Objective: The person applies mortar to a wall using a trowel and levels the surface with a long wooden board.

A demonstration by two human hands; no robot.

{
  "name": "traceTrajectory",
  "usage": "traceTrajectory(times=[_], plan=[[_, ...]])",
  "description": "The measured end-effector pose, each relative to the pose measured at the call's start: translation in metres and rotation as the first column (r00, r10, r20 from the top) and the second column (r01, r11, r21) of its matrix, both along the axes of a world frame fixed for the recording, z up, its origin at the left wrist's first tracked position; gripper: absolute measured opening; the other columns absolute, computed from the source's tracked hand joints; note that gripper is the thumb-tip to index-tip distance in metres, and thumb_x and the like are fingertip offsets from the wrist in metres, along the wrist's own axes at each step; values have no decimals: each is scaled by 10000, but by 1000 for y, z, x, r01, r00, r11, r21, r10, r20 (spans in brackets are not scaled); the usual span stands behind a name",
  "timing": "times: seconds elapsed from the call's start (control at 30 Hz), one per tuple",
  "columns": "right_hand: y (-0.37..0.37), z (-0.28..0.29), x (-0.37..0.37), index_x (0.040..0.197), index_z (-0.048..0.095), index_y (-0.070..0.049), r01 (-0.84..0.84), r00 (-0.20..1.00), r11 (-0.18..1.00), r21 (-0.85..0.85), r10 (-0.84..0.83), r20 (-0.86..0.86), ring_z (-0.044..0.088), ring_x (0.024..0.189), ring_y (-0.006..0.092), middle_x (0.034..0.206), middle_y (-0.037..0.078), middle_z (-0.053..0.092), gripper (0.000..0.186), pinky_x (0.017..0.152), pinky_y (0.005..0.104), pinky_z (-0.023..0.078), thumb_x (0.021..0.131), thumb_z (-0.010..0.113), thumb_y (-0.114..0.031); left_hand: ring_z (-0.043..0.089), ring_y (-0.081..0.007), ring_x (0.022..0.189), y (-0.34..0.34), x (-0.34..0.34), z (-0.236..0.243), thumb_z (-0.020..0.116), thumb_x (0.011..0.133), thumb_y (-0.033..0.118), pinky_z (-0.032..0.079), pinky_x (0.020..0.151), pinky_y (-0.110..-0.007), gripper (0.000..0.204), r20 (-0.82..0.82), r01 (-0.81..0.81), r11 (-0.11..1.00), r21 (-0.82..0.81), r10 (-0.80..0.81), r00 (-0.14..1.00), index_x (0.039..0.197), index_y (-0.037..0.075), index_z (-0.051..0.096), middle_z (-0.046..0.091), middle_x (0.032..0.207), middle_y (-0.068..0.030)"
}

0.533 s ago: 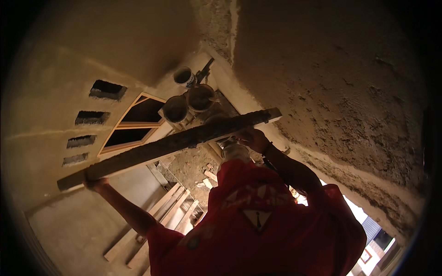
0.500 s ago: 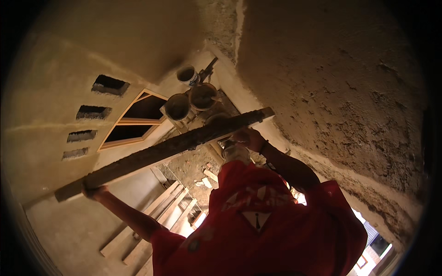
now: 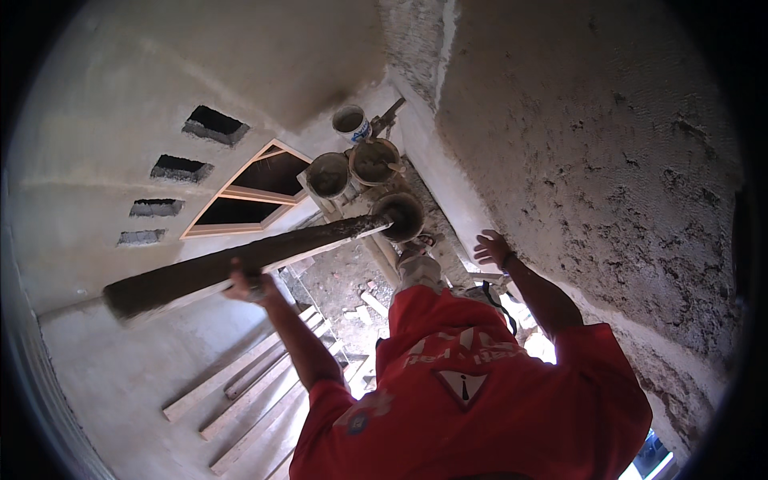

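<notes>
My left hand (image 3: 250, 286) grips a long wooden board (image 3: 320, 237) by its lower edge, left of its middle. The board's upper face is dark with wet mortar, and its near edge is pale wood. Tilted across the left, its far end reaches over a bucket (image 3: 413, 213); whether it touches the rim I cannot tell. To the right, my right hand (image 3: 491, 250) is open with fingers spread and holds nothing. It is nearest the foot of the roughly plastered wall (image 3: 616, 184), apart from the board.
Two mortar buckets, one left (image 3: 327, 175) and one right (image 3: 373, 160), stand ahead with a white bucket (image 3: 350, 122) behind them. Left are a wooden window frame (image 3: 240, 193) and several wall openings (image 3: 214, 126). Several planks (image 3: 240, 376) lean lower left; rubble (image 3: 368, 302) lies below.
My right hand has let go of the board and moved right, opening. My left hand has shifted inward along it. The board's far end has dropped toward the bucket.
</notes>
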State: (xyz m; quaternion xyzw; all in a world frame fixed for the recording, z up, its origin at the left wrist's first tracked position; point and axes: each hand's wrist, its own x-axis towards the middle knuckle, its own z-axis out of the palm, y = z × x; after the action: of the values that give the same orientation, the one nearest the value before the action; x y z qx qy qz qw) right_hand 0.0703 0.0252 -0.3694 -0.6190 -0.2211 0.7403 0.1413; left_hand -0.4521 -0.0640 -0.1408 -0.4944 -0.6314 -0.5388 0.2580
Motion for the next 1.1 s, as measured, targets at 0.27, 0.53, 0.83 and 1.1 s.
traceTrajectory(times=[0.27,0.53,0.83,1.1], plan=[[-31,17,47,1290,355,-119,110,987,993,31,-112,112,645,726,297,927,204,615,550,614,436,546,835,614,-289,548,-176,880,28,93,-118,717,632,-86,471,796,-295,463,858,286,944,164,-280,431,1042,9,524,562,972,-67],[-46,26,34,1257,412,-102,23,997,996,83,-29,67,643,668,259,873,152,630,516,575,415,537,824,623,-287,565,-176,820,44,120,-88,677,601,-96,461,797,-322,401,895,291,953,90,-205,395,963,17,549,578,923,-60],[-13,61,-21,1283,394,-40,-510,854,781,360,410,320,633,661,244,882,185,634,579,629,359,530,792,628,-238,573,-184,825,36,146,-62,688,601,-45,477,781,-335,411,772,419,907,-52,-229,593,986,17,556,586,927,-70],[11,171,-199,1385,274,-63,-505,816,-167,847,226,532,381,1163,418,1318,236,343,768,960,476,344,685,587,-31,577,-180,836,42,174,-49,682,619,-11,482,767,-329,384,627,390,892,-227,-173,760,990,6,582,607,905,-80]])
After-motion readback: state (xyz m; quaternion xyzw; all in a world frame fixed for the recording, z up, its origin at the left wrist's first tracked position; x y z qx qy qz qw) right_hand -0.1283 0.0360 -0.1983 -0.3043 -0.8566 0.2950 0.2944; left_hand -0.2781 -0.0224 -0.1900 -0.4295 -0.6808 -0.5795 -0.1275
